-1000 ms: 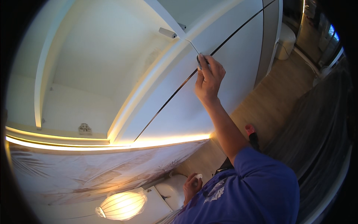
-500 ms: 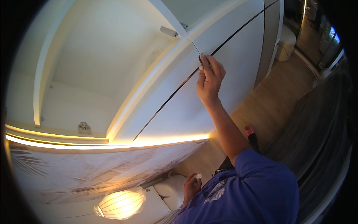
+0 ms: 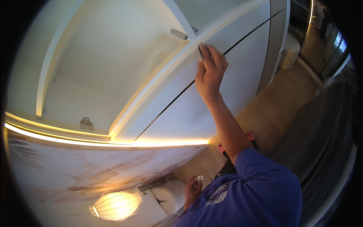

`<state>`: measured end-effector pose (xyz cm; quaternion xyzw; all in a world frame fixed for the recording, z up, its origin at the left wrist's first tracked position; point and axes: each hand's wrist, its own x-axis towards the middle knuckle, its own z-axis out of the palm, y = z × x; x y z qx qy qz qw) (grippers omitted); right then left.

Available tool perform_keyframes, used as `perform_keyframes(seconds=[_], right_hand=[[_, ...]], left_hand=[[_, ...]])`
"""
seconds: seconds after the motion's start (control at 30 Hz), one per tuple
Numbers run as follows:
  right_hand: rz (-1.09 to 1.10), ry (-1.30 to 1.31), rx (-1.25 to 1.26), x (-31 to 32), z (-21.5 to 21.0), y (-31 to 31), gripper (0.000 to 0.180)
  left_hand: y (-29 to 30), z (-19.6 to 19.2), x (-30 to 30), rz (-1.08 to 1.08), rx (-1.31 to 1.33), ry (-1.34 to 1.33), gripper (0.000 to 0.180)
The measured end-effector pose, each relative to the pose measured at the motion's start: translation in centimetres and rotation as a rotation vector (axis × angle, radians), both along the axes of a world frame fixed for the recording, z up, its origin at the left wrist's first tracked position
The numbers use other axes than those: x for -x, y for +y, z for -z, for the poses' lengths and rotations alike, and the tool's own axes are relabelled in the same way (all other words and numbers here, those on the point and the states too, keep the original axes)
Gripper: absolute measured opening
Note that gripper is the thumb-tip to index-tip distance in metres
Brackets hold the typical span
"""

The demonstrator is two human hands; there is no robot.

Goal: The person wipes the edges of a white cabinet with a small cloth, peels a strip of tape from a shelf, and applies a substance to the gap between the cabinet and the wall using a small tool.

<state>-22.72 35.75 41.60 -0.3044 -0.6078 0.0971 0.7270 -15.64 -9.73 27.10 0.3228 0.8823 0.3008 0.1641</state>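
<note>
Since before, right hand (image 3: 210, 73) slid leftward along smooth white panel (image 3: 234, 68), grip pinching thin dark tool (image 3: 201, 52).

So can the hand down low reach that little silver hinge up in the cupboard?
Probably not from there. The left hand sits low by the chest, pinching something small and white, while the hinge is high above, beside the raised right hand.
</note>
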Motion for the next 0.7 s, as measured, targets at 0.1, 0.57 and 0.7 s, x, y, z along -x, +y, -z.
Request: perform_keyframes(seconds=[0.1, 0.57, 0.7], right_hand=[[-0.163, 0.183, -0.007, -1.0, -1.2, 0.4, 0.027], [-0.574, -0.360, 0.096, -6.8, 4.9, -2.4, 0.020], [-0.550, -0.211, 0.041, -6.1, 0.6, -2.4, 0.022]], left_hand=[[-0.2, 0.3, 0.1, -0.009, -0.022, 0.005, 0.019], [1.1, 1.7, 0.0, 0.007, -0.090, -0.037, 0.018], [1.3, 2.4, 0.2, 0.013, -0.144, -0.015, 0.016]])
